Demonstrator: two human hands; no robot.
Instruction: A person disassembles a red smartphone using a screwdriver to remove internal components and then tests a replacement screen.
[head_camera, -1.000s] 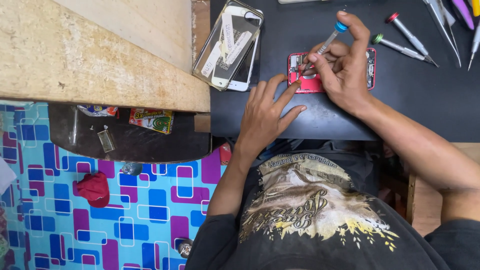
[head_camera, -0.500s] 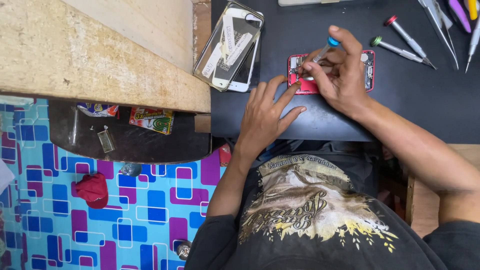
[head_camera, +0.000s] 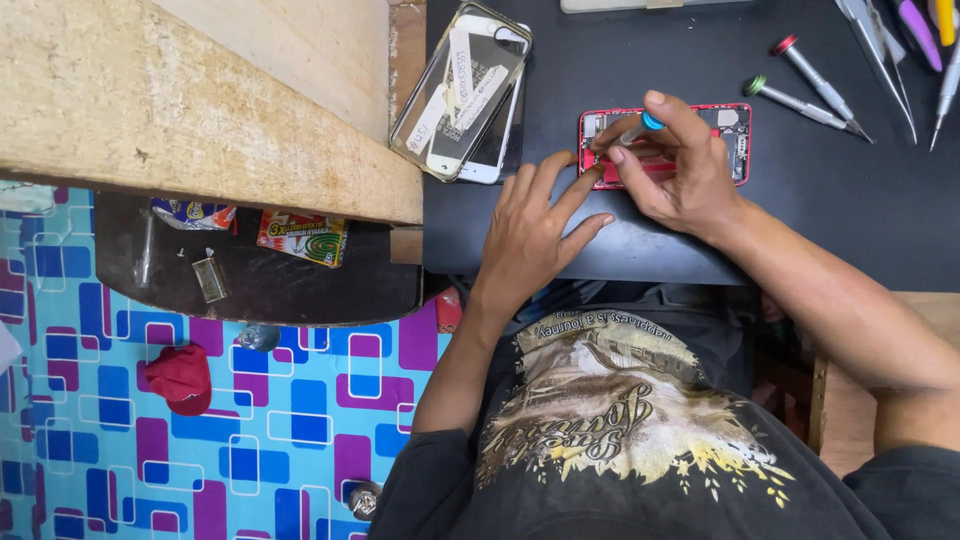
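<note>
Red-framed, the opened phone (head_camera: 735, 140) is lying on the black table (head_camera: 800, 230), and I am working a blue-capped screwdriver (head_camera: 640, 127) into its left end. My right hand (head_camera: 680, 170) is closing around the driver, thumb and fingers pinching the shaft low while the forefinger is arching over the cap. My left hand (head_camera: 535, 235) is lying open, gripping nothing, its fingertips spreading on the table and reaching the phone's near edge. To do this step well, I judge that I should be keeping the driver upright over the screw, pressing down lightly through the cap and turning only with the fingertips, while the left hand is pinning the frame against sliding. The tip itself is hidden under my fingers, so its seating cannot be told. Two spare drivers, one red-capped (head_camera: 815, 75) and one green-capped (head_camera: 800, 100), are lying just beyond the phone; a second phone in a clear case (head_camera: 462, 90) is resting well to the left.
</note>
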